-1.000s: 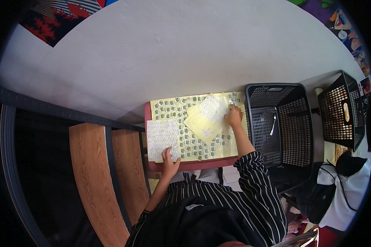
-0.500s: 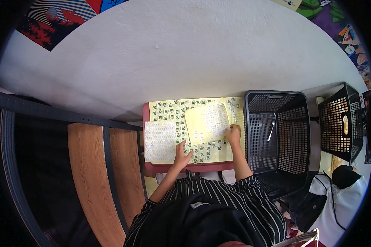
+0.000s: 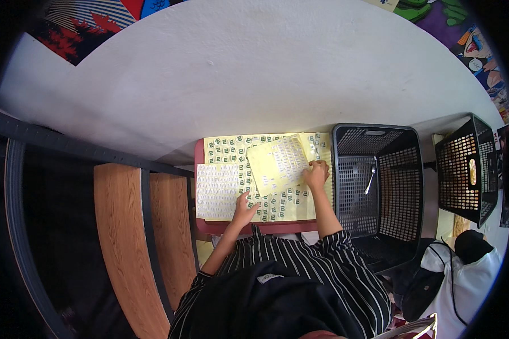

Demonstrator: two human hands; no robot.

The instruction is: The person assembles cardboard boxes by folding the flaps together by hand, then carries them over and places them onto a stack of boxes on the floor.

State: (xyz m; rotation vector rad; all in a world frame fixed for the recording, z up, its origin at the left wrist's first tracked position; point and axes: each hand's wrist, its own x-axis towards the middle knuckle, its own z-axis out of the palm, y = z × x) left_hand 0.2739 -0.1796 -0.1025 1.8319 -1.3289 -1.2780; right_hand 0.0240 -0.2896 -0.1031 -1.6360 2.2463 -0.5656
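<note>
A yellow sticker sheet (image 3: 260, 161) with small white labels lies tilted over a larger yellow sheet of green-and-white stickers (image 3: 223, 151). My right hand (image 3: 316, 175) pinches the tilted sheet at its right edge, the fingertips partly hidden. Near that sheet's lower left corner is my left hand (image 3: 245, 211), thumb and fingers apart, holding nothing. Another sheet, covered in rows of small white labels (image 3: 217, 192), lies flat at the left. Beneath everything, the red tabletop (image 3: 266, 227) shows along the near and left edges.
Against the table's right side stands a black plastic crate (image 3: 401, 195) with a metal spoon (image 3: 370, 179) inside. A second black crate (image 3: 464, 169) is farther right. On the left, wooden shelf boards (image 3: 121, 226) sit on a dark metal frame. A white wall (image 3: 237, 73) rises behind the table.
The tilted sheet has turned slightly counterclockwise and shifted a little left, with my right hand at its edge. My left hand stays near the same spot. The whole view has shifted slightly.
</note>
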